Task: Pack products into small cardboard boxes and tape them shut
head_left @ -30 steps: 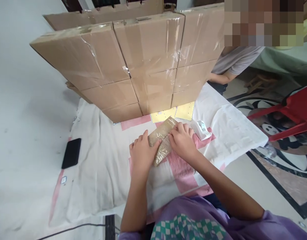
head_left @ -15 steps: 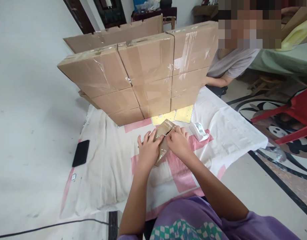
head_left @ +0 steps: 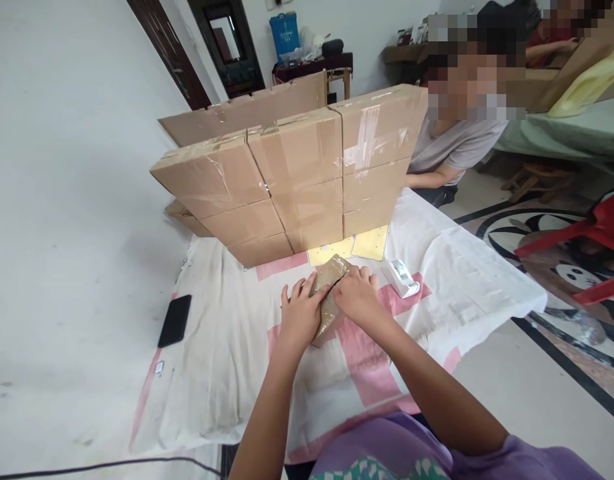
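A small, flat brown cardboard package (head_left: 328, 318), covered in shiny tape, lies slantwise on the cloth-covered table. Along its middle runs a dark slit between my hands. My left hand (head_left: 301, 315) rests on the package's left side, fingers spread and thumb towards the slit. On the other side, my right hand (head_left: 357, 293) has its fingers curled in, with thumb and forefinger pinched at the slit's edge. Exactly what the right fingertips grip is partly hidden. A white tape dispenser (head_left: 401, 278) stands just right of my right hand.
Large taped cardboard boxes (head_left: 307, 177) stand upright across the table's far side. Yellow sheets (head_left: 371, 243) lie at their foot. A black phone (head_left: 175, 321) is at the table's left edge. Another person (head_left: 439, 157) sits beyond the right corner, near a red chair (head_left: 599, 233).
My view has tilted up slightly, so the boxes and table appear lower. Both hands keep nearly the same pose on the package.
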